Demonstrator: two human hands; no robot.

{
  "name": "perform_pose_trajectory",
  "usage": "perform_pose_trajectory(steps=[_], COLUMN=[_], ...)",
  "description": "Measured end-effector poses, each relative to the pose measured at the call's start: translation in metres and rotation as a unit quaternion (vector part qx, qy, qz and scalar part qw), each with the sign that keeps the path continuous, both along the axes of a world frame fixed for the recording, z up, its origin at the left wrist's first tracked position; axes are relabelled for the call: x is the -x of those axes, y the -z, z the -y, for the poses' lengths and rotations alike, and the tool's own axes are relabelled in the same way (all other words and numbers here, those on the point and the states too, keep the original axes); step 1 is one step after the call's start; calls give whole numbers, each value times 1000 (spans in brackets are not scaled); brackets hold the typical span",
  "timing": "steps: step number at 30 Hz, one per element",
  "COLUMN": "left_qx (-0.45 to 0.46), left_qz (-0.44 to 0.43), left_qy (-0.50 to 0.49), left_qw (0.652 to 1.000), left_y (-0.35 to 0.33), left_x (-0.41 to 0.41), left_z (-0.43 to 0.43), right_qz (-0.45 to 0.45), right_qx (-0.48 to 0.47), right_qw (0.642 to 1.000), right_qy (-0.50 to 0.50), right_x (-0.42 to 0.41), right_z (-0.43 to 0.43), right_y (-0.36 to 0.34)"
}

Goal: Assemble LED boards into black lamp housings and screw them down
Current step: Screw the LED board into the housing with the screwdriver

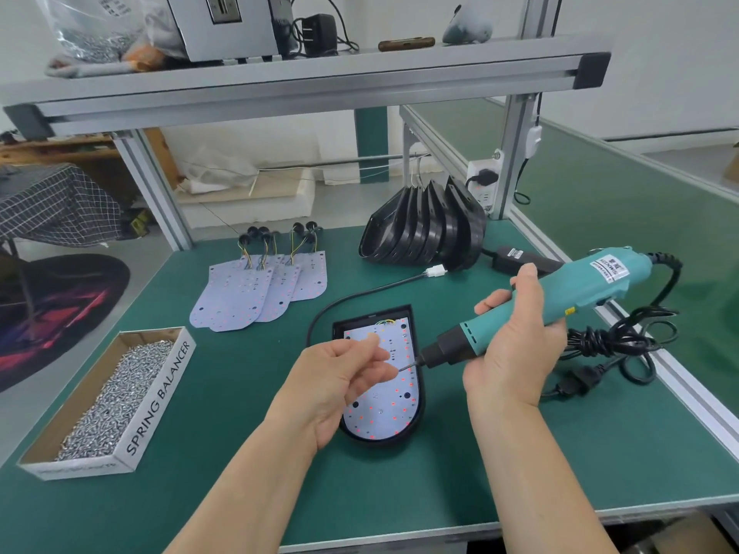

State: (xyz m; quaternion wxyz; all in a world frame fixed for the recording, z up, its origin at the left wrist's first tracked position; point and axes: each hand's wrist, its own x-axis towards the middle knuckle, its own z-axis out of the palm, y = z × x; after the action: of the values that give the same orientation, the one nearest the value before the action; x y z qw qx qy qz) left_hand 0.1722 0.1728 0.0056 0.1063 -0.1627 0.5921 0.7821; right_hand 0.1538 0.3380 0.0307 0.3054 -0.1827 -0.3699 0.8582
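The right hand [516,345] is wrapped round the lower barrel of a teal electric screwdriver [580,289], thumb up along its far side. The tool's long axis slants from its corded end, up and to that hand's right, down to its bit [410,365], which points left at the left hand [340,377]. That hand's thumb and curled fingers are drawn together at the bit's tip; whether they pinch a screw cannot be told. Directly beneath both hands a black lamp housing [360,315] lies flat on the green table [400,493] with an LED board [384,409] seated in it, its long axis running away from the person, its rounded end nearest and its square, wired end farthest. To the right of the right hand lies a bundled cord [612,341]. Beyond the left hand, loose LED boards [248,289] overlap; beyond the right hand, empty housings [424,229] stand nested. Far to the left hand's left is a cardboard box [160,397] of screws [120,393].
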Motion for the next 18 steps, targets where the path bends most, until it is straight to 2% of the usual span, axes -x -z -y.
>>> perform_pose_trajectory(steps=[3, 5, 12, 18], left_qx=[-112, -134, -79, 42], left_qz=[22, 28, 15, -16], left_qy=[23, 53, 42, 8], left_qw=[993, 989, 996, 999], left_y=[-3, -4, 2, 7], left_x=[0, -2, -4, -4], left_z=[3, 7, 5, -1], right_qz=[4, 5, 3, -7], right_qx=[-5, -7, -3, -2], right_qw=[1000, 1000, 1000, 1000], right_qy=[2, 3, -2, -3], right_x=[3, 4, 7, 10], right_z=[1, 2, 4, 4], right_y=[1, 2, 1, -3])
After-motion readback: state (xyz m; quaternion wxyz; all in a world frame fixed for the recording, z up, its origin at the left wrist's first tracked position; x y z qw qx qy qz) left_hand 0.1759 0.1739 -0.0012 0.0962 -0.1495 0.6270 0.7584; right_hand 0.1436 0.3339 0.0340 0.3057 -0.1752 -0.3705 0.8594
